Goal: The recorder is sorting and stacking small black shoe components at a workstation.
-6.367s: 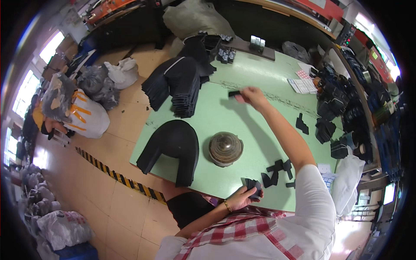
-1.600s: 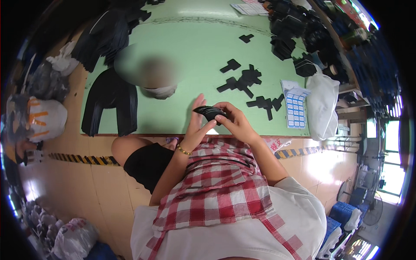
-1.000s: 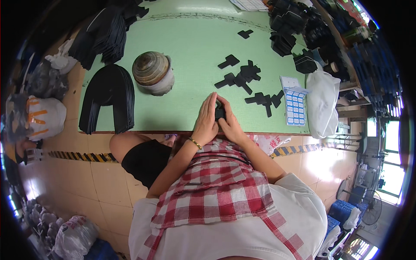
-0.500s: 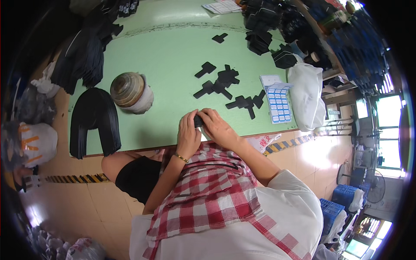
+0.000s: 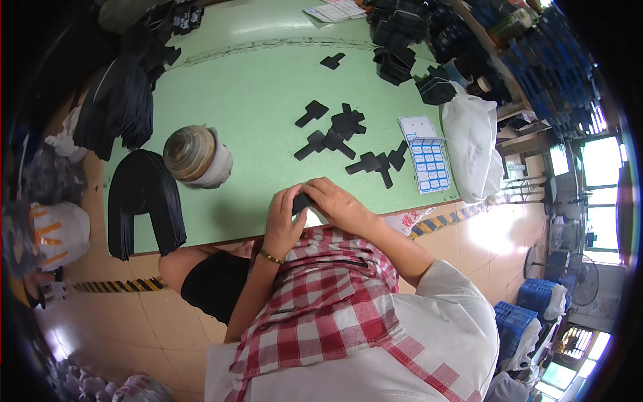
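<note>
At the near edge of the green table [image 5: 254, 87], my left hand [image 5: 284, 218] and my right hand [image 5: 340, 204] close around a small black piece [image 5: 301, 203]. Fingers cover most of it, so its full shape is hidden. Beyond my hands lie several flat black paddle-shaped pieces, each with a narrow tab. One lone piece [image 5: 333, 61] is farthest off, another [image 5: 311, 113] is nearer, and an overlapping pile [image 5: 348, 122] sits beside it. Closer to my right hand is a small cluster [image 5: 382, 164].
A stack of black U-shaped pieces [image 5: 144, 177] and a round brown-banded roll [image 5: 191, 155] in a pale wrap stand at left. Bundled black strips [image 5: 124, 94] are behind them. On the right are blue-and-white label sheets [image 5: 429, 164], a white plastic bag [image 5: 470, 151] and black bundles [image 5: 394, 65].
Both hands have shifted slightly down and to the left in the picture, still around the black piece, which shows a little more. The view has tilted a little; the table things lie as before.
</note>
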`<action>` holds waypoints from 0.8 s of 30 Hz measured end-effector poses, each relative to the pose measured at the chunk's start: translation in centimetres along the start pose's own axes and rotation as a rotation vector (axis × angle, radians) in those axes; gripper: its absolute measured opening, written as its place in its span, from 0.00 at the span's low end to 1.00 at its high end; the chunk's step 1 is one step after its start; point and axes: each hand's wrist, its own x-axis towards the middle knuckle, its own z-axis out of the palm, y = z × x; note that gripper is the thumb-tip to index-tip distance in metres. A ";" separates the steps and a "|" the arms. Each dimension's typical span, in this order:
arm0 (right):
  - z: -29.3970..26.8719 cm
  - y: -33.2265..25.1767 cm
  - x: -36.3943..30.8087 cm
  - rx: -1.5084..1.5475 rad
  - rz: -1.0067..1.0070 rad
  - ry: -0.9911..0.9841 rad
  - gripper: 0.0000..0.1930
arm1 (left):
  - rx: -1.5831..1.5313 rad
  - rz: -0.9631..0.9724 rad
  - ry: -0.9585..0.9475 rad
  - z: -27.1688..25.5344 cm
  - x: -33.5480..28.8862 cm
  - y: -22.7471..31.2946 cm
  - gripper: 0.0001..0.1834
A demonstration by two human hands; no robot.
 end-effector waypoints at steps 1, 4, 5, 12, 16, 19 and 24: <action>-0.1 0.1 0.1 0.006 -0.020 -0.008 0.21 | -0.031 -0.037 -0.007 0.1 0.0 0.1 0.27; 0.0 0.2 0.0 -0.016 -0.009 -0.063 0.19 | -0.080 -0.094 -0.022 0.1 -0.3 0.0 0.27; 0.0 0.3 0.0 -0.019 -0.001 -0.056 0.19 | -0.098 -0.122 -0.021 0.2 -0.3 0.0 0.27; -1.6 1.8 0.8 0.034 -0.014 -0.042 0.17 | -0.064 -0.050 0.005 0.5 1.0 0.3 0.29; -4.3 7.4 2.4 -0.033 0.058 0.175 0.19 | -0.025 -0.062 0.084 0.4 1.6 0.5 0.33; -9.0 12.8 5.7 -0.342 0.180 0.370 0.20 | 0.163 -0.020 0.062 -0.2 1.4 0.1 0.29; -14.0 20.8 12.6 -0.645 0.136 0.356 0.18 | 0.289 0.013 0.017 -0.5 0.5 -0.3 0.27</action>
